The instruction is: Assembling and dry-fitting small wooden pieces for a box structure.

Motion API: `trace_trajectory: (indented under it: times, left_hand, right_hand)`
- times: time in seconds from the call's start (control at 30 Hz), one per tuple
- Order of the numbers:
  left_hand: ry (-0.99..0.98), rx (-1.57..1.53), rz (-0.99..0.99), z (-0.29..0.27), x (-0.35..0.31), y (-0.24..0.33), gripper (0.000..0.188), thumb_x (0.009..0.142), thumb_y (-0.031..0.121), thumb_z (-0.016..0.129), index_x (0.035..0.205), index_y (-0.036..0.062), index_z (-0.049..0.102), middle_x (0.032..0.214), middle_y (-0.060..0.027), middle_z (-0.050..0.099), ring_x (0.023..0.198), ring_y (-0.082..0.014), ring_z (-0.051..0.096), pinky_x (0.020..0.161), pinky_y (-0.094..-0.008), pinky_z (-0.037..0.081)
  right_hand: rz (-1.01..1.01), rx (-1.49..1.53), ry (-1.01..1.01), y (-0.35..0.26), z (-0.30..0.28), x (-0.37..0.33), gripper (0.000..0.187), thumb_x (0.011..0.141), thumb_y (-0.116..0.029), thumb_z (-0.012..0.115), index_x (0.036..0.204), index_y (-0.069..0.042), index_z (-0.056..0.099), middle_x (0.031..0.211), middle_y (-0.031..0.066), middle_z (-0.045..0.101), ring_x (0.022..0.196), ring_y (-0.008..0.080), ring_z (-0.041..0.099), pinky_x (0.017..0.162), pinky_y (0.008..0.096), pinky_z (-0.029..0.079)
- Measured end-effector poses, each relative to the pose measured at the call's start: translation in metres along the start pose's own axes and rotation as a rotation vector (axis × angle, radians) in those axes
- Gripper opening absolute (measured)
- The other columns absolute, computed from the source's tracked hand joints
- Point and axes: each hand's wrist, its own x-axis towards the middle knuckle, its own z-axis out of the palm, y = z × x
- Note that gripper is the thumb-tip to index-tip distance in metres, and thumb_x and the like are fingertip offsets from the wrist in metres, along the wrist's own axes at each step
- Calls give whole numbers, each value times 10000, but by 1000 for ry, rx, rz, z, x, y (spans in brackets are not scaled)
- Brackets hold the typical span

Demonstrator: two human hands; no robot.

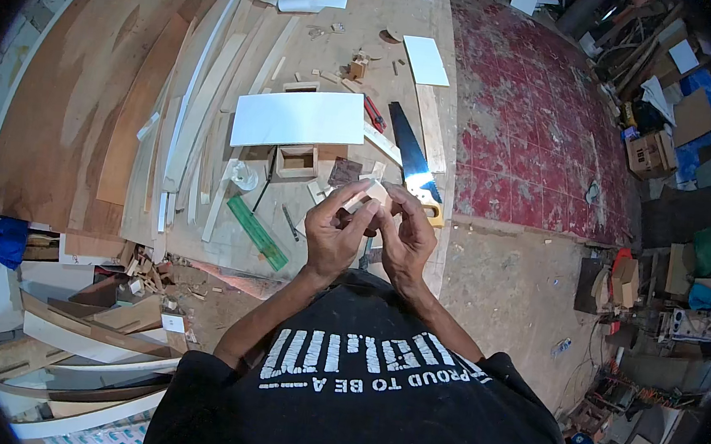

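Close to my chest, above the near edge of the workbench (201,247), a small pale wooden piece (376,193) is pinched between both hands. My left hand (337,233) is closed on its left side, thumb and fingers pressed to it. From the other side my right hand (407,237) grips it with bent fingers. The fingers hide part of its shape. A handsaw (411,146) with a yellow handle lies just beyond my right hand. Beyond my left hand are a dark brown flat square (345,172) and a small open wooden box (279,162).
A green ruler-like strip (255,232), a pen-like tool (290,224) and a clear cup (244,177) lie to the left. Farther off are a white panel (298,121), a red cutter (375,115) and long wood strips (204,116). Red tiled floor (533,128) borders the bench's right.
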Motion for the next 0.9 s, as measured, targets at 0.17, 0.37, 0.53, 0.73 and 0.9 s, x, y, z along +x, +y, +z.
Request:
trace_trajectory:
  times: [0.17, 0.37, 0.53, 0.73, 0.9]
  left_hand:
    - [25, -36, -11, 1, 1, 1, 312, 896, 44, 665, 1191, -49, 619, 1091, -123, 656, 867, -142, 667, 698, -241, 565]
    - [72, -93, -47, -2, 3, -1, 330, 897, 55, 668, 1191, -73, 594, 1091, -140, 654, 875, -144, 660, 701, -250, 570]
    - [86, -168, -61, -3, 3, -3, 343, 898, 66, 673, 1197, -76, 583, 1081, -140, 658, 889, -141, 650, 716, -260, 567]
    - [79, -137, 17, -6, 6, -7, 318, 911, 34, 642, 1198, -79, 564, 1040, -156, 659, 771, -185, 693, 635, -317, 634]
    - [86, -154, -25, -18, 10, -23, 332, 905, 37, 648, 1203, -80, 558, 1069, -158, 652, 797, -181, 690, 627, -315, 633]
  right_hand:
    - [-30, -84, -6, -2, 2, 2, 332, 864, 23, 661, 1193, 8, 618, 1162, 158, 655, 958, 198, 630, 798, 296, 501]
    - [-112, -225, -62, -8, 2, 9, 353, 834, 18, 691, 1179, 14, 621, 1166, 186, 652, 986, 251, 654, 808, 321, 521]
    - [-131, -242, -52, -13, 3, 11, 335, 827, 23, 699, 1154, 31, 628, 1154, 194, 657, 998, 270, 660, 814, 324, 530]
    - [-116, -256, -76, -16, 4, 13, 323, 821, 15, 703, 1136, 37, 634, 1132, 209, 659, 1019, 302, 664, 828, 352, 535]
    - [-126, -324, -177, -18, 1, 24, 328, 811, -5, 703, 1128, 38, 635, 1114, 215, 655, 1008, 318, 665, 828, 357, 534]
